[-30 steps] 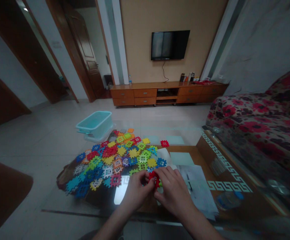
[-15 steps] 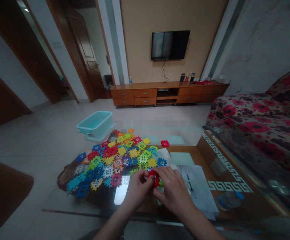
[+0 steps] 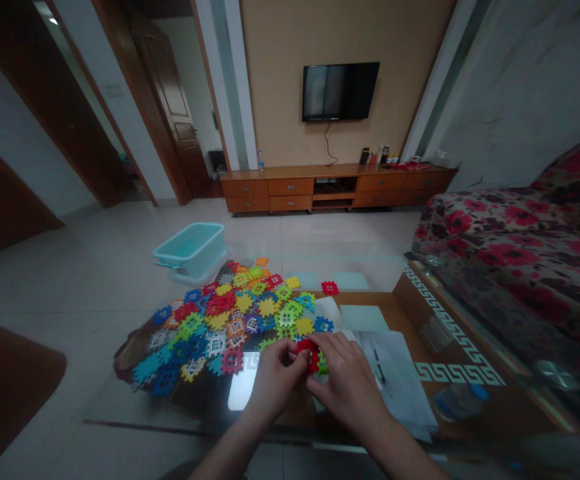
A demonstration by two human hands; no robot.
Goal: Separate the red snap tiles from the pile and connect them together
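Observation:
My left hand (image 3: 276, 378) and my right hand (image 3: 346, 380) meet over the near part of a glass table (image 3: 370, 267). Both pinch a red toothed plastic tile (image 3: 311, 354) held upright between them. A green tile (image 3: 323, 365) peeks out just under my right fingers; whether it is joined to the red one I cannot tell. A heap of coloured interlocking tiles (image 3: 220, 313) lies spread on the glass just beyond and left of my hands. One lone red tile (image 3: 329, 288) rests farther back.
White papers (image 3: 395, 373) lie right of my hands. A teal plastic tub (image 3: 191, 249) stands on the floor beyond the table. A flowered sofa (image 3: 510, 253) runs along the right. A wooden TV cabinet (image 3: 335, 185) and wall television (image 3: 340, 91) are at the far wall.
Both hands have shifted slightly away from me with the red tile still pinched between them. The heap of tiles has not moved.

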